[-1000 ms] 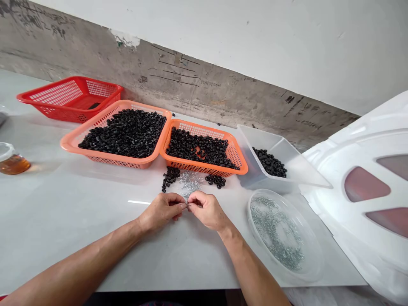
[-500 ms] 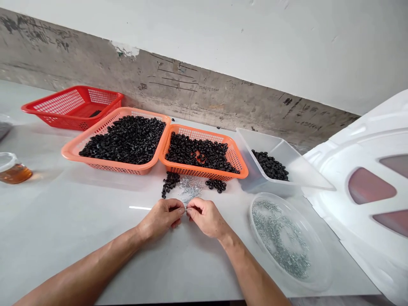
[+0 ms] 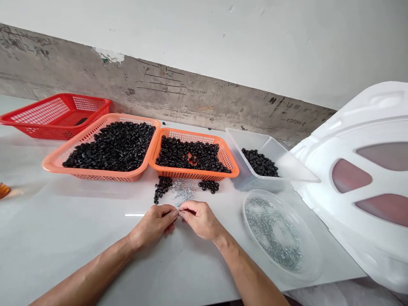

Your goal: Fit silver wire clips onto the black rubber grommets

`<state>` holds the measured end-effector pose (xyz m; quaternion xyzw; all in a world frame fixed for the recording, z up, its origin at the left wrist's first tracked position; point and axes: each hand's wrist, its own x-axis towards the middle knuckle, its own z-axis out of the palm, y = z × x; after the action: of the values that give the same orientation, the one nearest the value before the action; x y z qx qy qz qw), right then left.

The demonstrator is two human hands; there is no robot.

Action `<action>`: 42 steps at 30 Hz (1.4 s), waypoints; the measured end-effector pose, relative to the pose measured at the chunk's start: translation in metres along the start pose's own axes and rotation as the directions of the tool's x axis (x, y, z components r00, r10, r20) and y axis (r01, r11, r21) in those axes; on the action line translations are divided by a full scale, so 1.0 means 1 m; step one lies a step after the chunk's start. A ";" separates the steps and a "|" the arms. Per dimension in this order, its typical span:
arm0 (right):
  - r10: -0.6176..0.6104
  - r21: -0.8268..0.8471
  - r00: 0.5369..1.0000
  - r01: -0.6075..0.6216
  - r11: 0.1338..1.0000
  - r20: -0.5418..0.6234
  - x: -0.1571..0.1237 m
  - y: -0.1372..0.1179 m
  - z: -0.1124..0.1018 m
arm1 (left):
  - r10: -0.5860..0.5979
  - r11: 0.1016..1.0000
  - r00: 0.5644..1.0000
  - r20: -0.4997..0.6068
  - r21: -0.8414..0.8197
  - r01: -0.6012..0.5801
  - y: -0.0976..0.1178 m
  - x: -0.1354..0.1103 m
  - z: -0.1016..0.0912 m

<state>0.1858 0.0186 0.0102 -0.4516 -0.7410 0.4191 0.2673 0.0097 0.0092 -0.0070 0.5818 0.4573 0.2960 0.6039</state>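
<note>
My left hand and my right hand meet fingertip to fingertip over the table, both pinched closed. Whatever sits between the fingertips is too small to make out. Just beyond them lies a loose pile of small silvery pieces. To its left is a little heap of small black parts, and to its right a cluster of black rings.
Behind stand an orange basket of black rings, a larger salmon basket of black parts and a red basket. On the right are a clear bin with black parts, a round tray of silvery pieces and a white moulded panel.
The view has shifted right, so the baskets and cup sit further left. My hands stay pinched together at nearly the same spot by the silvery pile.
</note>
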 end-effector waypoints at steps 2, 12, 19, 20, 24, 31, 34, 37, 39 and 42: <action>0.003 -0.038 0.996 -0.006 0.999 -0.085 0.003 0.005 -0.006 | -0.021 0.999 1.000 0.000 -0.036 0.021 0.000 0.000 0.000; -0.076 -0.219 0.955 0.012 0.976 -0.287 0.016 0.040 -0.004 | -0.129 0.951 0.992 -0.014 -0.286 0.120 0.001 -0.001 0.004; 0.124 -0.029 0.965 -0.134 0.991 -0.232 0.016 0.031 -0.009 | -0.122 0.957 0.992 -0.022 -0.268 0.112 0.001 -0.002 0.001; 0.166 0.040 0.962 -0.161 0.986 -0.217 0.016 0.029 -0.009 | -0.125 0.957 0.992 -0.023 -0.265 0.114 0.001 -0.002 0.001; 0.230 0.334 0.966 -0.179 0.925 -0.118 0.014 0.024 -0.009 | -0.122 0.969 0.990 -0.067 -0.225 0.104 -0.001 -0.002 0.001; 0.183 0.473 0.979 -0.204 0.857 0.090 0.009 0.014 -0.004 | 0.034 0.995 0.978 -0.205 -0.084 -0.053 -0.006 -0.001 0.002; 0.176 0.434 0.976 -0.215 0.875 0.129 0.009 0.008 -0.001 | 0.125 0.991 0.966 -0.225 -0.017 -0.133 -0.005 -0.001 0.003; 0.185 0.430 0.972 -0.229 0.873 0.141 0.009 0.005 0.001 | 0.182 0.983 0.954 -0.239 0.020 -0.183 -0.005 -0.001 0.003; 0.188 0.443 0.972 -0.231 0.866 0.139 0.009 0.005 0.002 | 0.188 0.982 0.951 -0.244 0.023 -0.188 -0.005 0.000 0.002; 0.181 0.460 0.975 -0.220 0.860 0.127 0.009 0.006 0.004 | 0.182 0.983 0.954 -0.238 0.038 -0.178 -0.003 0.000 0.001</action>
<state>0.1810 0.0267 0.0027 -0.4306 -0.5759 0.6296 0.2941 0.0099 0.0079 -0.0101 0.5859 0.4746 0.4142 0.5098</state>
